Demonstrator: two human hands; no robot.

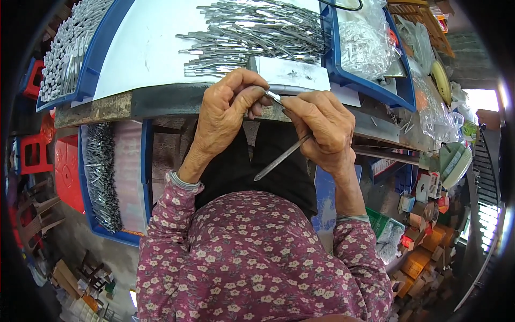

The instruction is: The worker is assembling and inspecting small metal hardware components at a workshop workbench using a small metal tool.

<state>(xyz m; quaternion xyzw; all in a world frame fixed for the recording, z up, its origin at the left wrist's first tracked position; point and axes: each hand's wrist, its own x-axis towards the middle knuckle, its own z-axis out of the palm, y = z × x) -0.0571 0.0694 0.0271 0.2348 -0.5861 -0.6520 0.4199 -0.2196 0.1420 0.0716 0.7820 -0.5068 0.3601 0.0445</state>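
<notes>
Head view: metal rod (279, 160) slants back toward you, gripped in your right hand (326, 122). That hand's thumb and finger also pinch a small silvery piece (273, 97); your left hand (228, 110) grips its other end, over the near edge of the table (171, 101). Beyond: smudged white pad (295, 76), then heaped thin metal pieces (257, 37) on white sheet (147, 43), blue tray (95, 67) left, second blue tray (370, 89) right.

From where I stand, fingertips (255, 94) cover most of the small silver piece (274, 97) over the bench (177, 100)'s near edge; its shape escapes me. The right hand (328, 121) hides one end of the metal rod (280, 160). The left-corner blue tray (97, 53) runs out of view.
</notes>
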